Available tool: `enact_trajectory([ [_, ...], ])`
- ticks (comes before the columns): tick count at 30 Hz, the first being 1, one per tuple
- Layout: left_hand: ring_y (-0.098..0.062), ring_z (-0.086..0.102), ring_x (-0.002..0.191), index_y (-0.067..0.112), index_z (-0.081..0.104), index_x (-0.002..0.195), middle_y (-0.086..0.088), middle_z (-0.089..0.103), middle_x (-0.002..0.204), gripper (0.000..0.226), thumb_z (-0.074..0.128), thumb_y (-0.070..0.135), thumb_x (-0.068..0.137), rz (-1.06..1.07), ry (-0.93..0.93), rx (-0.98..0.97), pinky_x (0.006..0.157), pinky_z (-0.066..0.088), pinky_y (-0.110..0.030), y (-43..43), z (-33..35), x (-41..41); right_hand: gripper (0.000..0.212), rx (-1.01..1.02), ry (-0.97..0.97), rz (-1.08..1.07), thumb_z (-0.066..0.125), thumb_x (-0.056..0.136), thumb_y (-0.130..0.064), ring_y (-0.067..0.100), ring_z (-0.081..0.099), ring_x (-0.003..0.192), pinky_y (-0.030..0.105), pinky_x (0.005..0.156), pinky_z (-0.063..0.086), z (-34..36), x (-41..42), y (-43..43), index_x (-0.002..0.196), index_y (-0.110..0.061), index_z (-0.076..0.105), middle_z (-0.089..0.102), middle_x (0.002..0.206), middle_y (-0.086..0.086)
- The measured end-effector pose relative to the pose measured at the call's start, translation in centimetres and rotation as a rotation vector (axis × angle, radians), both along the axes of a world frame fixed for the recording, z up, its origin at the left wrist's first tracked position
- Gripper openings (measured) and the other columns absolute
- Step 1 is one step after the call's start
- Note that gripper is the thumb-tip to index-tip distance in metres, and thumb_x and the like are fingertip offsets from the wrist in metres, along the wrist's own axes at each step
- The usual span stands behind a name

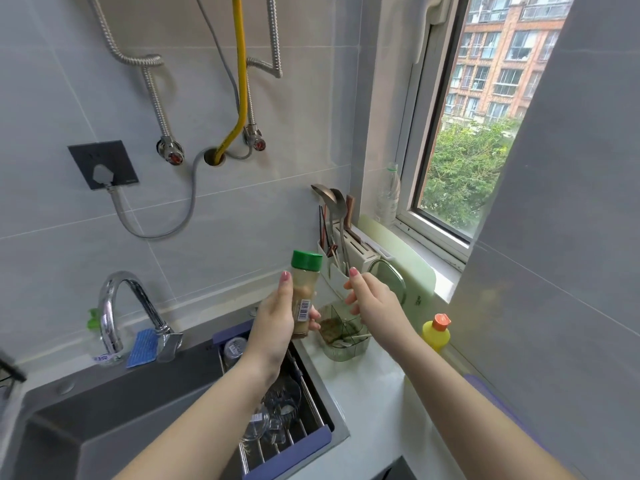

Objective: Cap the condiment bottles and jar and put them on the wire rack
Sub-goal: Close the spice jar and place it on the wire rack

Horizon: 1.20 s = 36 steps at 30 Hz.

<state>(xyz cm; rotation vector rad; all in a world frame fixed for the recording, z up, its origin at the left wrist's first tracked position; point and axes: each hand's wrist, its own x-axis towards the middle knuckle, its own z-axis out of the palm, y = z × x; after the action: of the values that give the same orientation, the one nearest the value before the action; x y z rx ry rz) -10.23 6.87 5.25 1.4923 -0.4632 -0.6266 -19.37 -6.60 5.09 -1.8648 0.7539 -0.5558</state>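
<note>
A: Left hand?
B: Wrapped round spice bottle, thumb up one side, fingertips on the barcode side. Held upright, raised over the counter edge between sink and counter. Green cap on. Tan powder inside, most of the way up.

A: Right hand?
B: Empty. Fingers loosely spread, curled down, just right of the bottle, not touching it. Above green divided container.

A: Contents there?
B: Brownish stuff in one section, small spoon in another. Rest unclear.

A: Other containers?
B: Yellow bottle, orange cap on, standing on counter near the wall corner. White utensil holder behind the hands, ladles and chopsticks upright. Clear plastic bottle on the window sill, capped.

A: Rack?
B: Wire rack with purple ends spanning right side of sink. Clear jar lying at far end, glassware mid-rack under left forearm. Near end bars bare.

A: Room to move?
B: Open counter strip between rack edge and right forearm. Sink basin left of rack open. Faucet well left.
</note>
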Motion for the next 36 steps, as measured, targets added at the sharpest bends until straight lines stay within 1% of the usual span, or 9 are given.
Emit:
enact_trajectory([
  [4, -0.02, 0.07, 0.077, 0.006, 0.06, 0.109, -0.014, 0.071, 0.091, 0.065, 0.048, 0.063, 0.08, 0.059, -0.003, -0.03, 0.08, 0.053, -0.04, 2.2, 0.1, 2.0, 0.048, -0.02, 0.009, 0.048, 0.035, 0.101, -0.048, 0.018, 0.061, 0.084, 0.042, 0.084, 0.05, 0.2, 2.5, 1.7, 0.1, -0.008, 0.062, 0.065, 0.088, 0.002],
  [9, -0.016, 0.071, 0.076, 0.001, 0.059, 0.109, -0.014, 0.071, 0.091, 0.042, 0.051, 0.04, 0.095, 0.175, 0.01, -0.069, 0.068, 0.058, -0.022, 6.4, 0.6, 4.8, 0.046, -0.01, -0.005, 0.114, 0.036, 0.102, -0.045, 0.022, 0.061, 0.086, 0.043, 0.083, 0.05, 0.7, 6.6, 5.1, 0.099, -0.007, 0.061, 0.065, 0.089, 0.006],
  [11, -0.013, 0.073, 0.077, 0.001, 0.058, 0.109, -0.012, 0.074, 0.091, 0.045, 0.054, 0.042, 0.092, 0.221, -0.022, -0.053, 0.073, 0.058, -0.021, 8.8, 0.8, 6.2, 0.046, -0.002, 0.003, 0.163, 0.035, 0.102, -0.044, 0.021, 0.059, 0.083, 0.044, 0.08, 0.049, 0.9, 8.6, 7.1, 0.098, -0.006, 0.061, 0.065, 0.088, 0.008],
  [16, -0.01, 0.074, 0.087, 0.017, 0.061, 0.105, -0.005, 0.077, 0.096, 0.039, 0.058, 0.048, 0.082, 0.331, -0.076, -0.026, 0.077, 0.054, -0.024, 15.5, 1.6, 9.8, 0.037, 0.04, -0.002, 0.296, 0.036, 0.102, -0.045, 0.015, 0.057, 0.079, 0.034, 0.076, 0.049, 1.6, 14.0, 12.9, 0.094, -0.017, 0.06, 0.062, 0.083, -0.002],
  [19, -0.008, 0.072, 0.092, 0.022, 0.062, 0.107, 0.002, 0.076, 0.097, 0.039, 0.062, 0.048, 0.078, 0.414, -0.098, -0.03, 0.08, 0.05, -0.021, 19.9, 2.0, 12.0, 0.037, 0.066, 0.006, 0.373, 0.036, 0.102, -0.044, 0.017, 0.057, 0.081, 0.02, 0.059, 0.045, 2.2, 17.3, 17.0, 0.096, -0.016, 0.06, 0.062, 0.087, 0.0],
  [24, 0.003, 0.07, 0.085, 0.018, 0.063, 0.108, 0.005, 0.077, 0.096, 0.042, 0.068, 0.045, 0.076, 0.527, -0.158, 0.003, 0.076, 0.053, -0.015, 27.6, 2.6, 15.6, 0.045, 0.029, 0.006, 0.48, 0.037, 0.101, -0.045, 0.019, 0.059, 0.081, 0.04, 0.079, 0.049, 2.9, 22.6, 24.3, 0.097, -0.009, 0.062, 0.063, 0.085, 0.001],
  [27, -0.004, 0.073, 0.087, 0.017, 0.064, 0.105, 0.003, 0.078, 0.093, 0.045, 0.071, 0.044, 0.07, 0.59, -0.173, -0.008, 0.078, 0.055, -0.021, 32.3, 2.8, 17.9, 0.041, 0.031, 0.006, 0.537, 0.037, 0.101, -0.046, 0.018, 0.058, 0.081, 0.038, 0.078, 0.047, 3.2, 25.7, 28.7, 0.096, -0.015, 0.062, 0.062, 0.083, -0.003],
  [31, -0.002, 0.072, 0.086, 0.013, 0.065, 0.106, 0.0, 0.077, 0.096, 0.031, 0.076, 0.025, 0.081, 0.663, -0.226, 0.005, 0.07, 0.053, -0.011, 38.3, 2.8, 20.8, 0.042, 0.025, 0.007, 0.606, 0.036, 0.102, -0.046, 0.013, 0.058, 0.081, 0.029, 0.074, 0.045, 3.8, 29.4, 34.5, 0.106, -0.012, 0.061, 0.06, 0.086, -0.005],
  [36, -0.008, 0.074, 0.084, 0.014, 0.064, 0.104, 0.001, 0.079, 0.091, 0.029, 0.079, 0.01, 0.079, 0.721, -0.254, -0.021, 0.066, 0.053, -0.012, 44.9, 2.7, 23.4, 0.047, -0.013, 0.0, 0.676, 0.036, 0.101, -0.047, 0.019, 0.061, 0.085, 0.038, 0.079, 0.048, 4.1, 33.3, 40.9, 0.1, -0.009, 0.063, 0.066, 0.09, 0.002],
])
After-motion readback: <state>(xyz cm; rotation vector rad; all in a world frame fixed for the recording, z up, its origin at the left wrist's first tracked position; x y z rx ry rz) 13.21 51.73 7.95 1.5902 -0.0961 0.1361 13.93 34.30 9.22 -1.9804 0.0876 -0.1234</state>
